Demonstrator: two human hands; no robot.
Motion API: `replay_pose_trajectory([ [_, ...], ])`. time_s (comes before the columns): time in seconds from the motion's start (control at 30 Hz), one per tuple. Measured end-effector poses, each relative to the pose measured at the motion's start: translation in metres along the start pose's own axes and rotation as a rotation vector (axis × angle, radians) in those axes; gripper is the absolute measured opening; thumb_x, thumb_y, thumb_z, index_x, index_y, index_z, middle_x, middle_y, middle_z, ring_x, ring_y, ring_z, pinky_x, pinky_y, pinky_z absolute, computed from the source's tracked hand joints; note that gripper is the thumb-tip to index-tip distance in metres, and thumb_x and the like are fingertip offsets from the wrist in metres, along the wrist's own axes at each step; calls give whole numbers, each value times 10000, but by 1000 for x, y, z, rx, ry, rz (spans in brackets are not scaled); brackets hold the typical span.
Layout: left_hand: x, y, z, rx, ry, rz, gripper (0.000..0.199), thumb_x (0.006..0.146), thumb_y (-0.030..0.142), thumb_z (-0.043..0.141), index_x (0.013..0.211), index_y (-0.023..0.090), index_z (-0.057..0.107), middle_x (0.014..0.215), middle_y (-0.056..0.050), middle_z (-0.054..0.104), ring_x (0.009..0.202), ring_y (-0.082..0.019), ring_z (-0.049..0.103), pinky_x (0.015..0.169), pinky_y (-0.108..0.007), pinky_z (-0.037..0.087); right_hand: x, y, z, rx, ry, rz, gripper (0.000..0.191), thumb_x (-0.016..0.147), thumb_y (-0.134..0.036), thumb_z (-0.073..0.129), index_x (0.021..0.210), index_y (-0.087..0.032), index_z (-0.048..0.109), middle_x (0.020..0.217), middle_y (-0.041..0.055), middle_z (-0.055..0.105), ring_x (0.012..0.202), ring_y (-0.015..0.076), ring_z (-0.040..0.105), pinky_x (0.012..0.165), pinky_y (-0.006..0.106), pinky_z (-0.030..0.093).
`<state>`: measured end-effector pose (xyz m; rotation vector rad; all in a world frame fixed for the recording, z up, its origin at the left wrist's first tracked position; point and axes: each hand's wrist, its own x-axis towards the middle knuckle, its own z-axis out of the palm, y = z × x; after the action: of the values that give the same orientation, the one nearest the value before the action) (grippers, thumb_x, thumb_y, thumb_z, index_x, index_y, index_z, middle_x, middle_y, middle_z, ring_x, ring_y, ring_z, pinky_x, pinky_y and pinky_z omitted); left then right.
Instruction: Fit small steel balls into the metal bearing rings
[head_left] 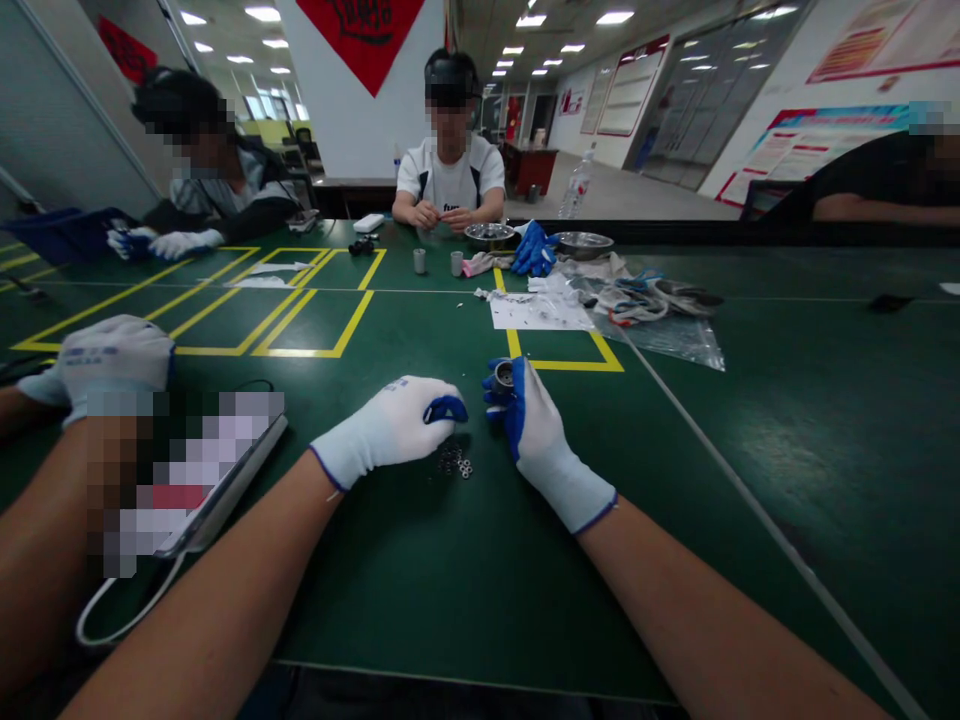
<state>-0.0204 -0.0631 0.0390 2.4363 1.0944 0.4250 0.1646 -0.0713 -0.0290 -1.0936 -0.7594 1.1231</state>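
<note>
My right hand (pixel 534 415), in a white glove with a blue palm, is wrapped round a grey hollow cylindrical part (pixel 504 374), its open end facing up. To its left, my left hand (pixel 412 415) wears a matching glove, with thumb and fingers curled together in a pinch. Whatever may be between those fingertips is hidden. Just below the left fingertips lies a little pile of small silvery rings (pixel 466 468) and darker small pieces (pixel 448 460) on the green table (pixel 480 570).
At my left rests a co-worker's gloved hand (pixel 116 360), near a white cabled device (pixel 232 500). Farther off are two grey cylinders (pixel 419 262), a white sheet (pixel 536 312), a plastic bag (pixel 690 342), gloves (pixel 534 250) and metal dishes (pixel 585 240). Co-workers sit across the table.
</note>
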Motion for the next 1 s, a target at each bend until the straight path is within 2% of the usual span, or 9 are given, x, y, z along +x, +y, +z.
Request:
replay_pose_trajectory([
  [0.07, 1, -7, -1, 29, -151, -45, 227, 858, 225, 648, 1043, 193, 776, 1098, -70, 787, 1010, -249, 730, 990, -390, 574, 0, -4, 3, 64, 66, 73, 616, 829, -822, 599, 995, -240, 709, 842, 32, 716, 745, 195, 645, 569, 287, 475],
  [0.13, 2, -14, -2, -20, -219, -54, 272, 843, 204, 658, 1089, 194, 772, 1147, -65, 778, 1043, -235, 724, 1003, -361, 569, -2, -9, 6, 119, 93, 123, 632, 831, -856, 555, 852, -235, 670, 725, 20, 675, 636, 171, 594, 508, 272, 413],
  [0.23, 2, -20, -5, -160, -300, -10, 347, 800, 131, 647, 1116, 198, 774, 1165, -47, 770, 1066, -212, 723, 1022, -325, 560, -6, -14, 6, 170, 66, 125, 683, 798, -924, 511, 729, -247, 565, 594, -14, 572, 514, 142, 508, 450, 268, 345],
  [0.3, 2, -21, -8, -220, -341, 16, 374, 776, 112, 650, 1109, 215, 786, 1161, -35, 767, 1067, -208, 724, 1034, -323, 554, -7, -15, 4, 154, -5, 81, 704, 780, -958, 491, 710, -258, 523, 562, -30, 525, 475, 136, 473, 434, 279, 341],
  [0.43, 2, -21, -8, -208, -294, -9, 281, 775, 165, 698, 1029, 227, 802, 1097, -35, 763, 1029, -225, 725, 1015, -351, 560, -7, -14, 1, 99, -126, 35, 715, 763, -985, 482, 715, -272, 497, 566, -28, 509, 455, 140, 455, 424, 302, 346],
  [0.6, 2, -21, -4, -260, -308, -82, 221, 800, 217, 724, 1014, 217, 779, 1083, -44, 791, 1008, -231, 738, 958, -342, 575, -9, -19, 3, 112, -137, 116, 724, 715, -991, 535, 737, -267, 507, 571, -33, 496, 464, 134, 434, 430, 297, 342],
  [0.73, 2, -20, -4, -230, -286, -140, 212, 779, 220, 754, 991, 215, 772, 1036, -40, 811, 937, -230, 751, 904, -343, 579, -10, -23, 3, 103, -225, 158, 700, 715, -965, 563, 756, -271, 479, 568, -66, 426, 463, 117, 385, 422, 279, 276],
  [0.9, 1, -22, -10, -332, -331, -97, 278, 778, 206, 747, 1055, 214, 764, 1070, -40, 821, 969, -231, 766, 935, -359, 587, -12, -22, 5, 45, -249, 151, 605, 633, -706, 854, 771, -265, 462, 574, -97, 426, 488, 96, 376, 451, 257, 263],
  [1.0, 0, -24, -11, -314, -263, -91, 359, 772, 182, 724, 1129, 214, 746, 1157, -51, 800, 1048, -234, 757, 987, -371, 582, -14, -19, 7, -34, -237, 120, 522, 636, -571, 886, 819, -257, 512, 580, -97, 459, 510, 105, 414, 473, 256, 296],
])
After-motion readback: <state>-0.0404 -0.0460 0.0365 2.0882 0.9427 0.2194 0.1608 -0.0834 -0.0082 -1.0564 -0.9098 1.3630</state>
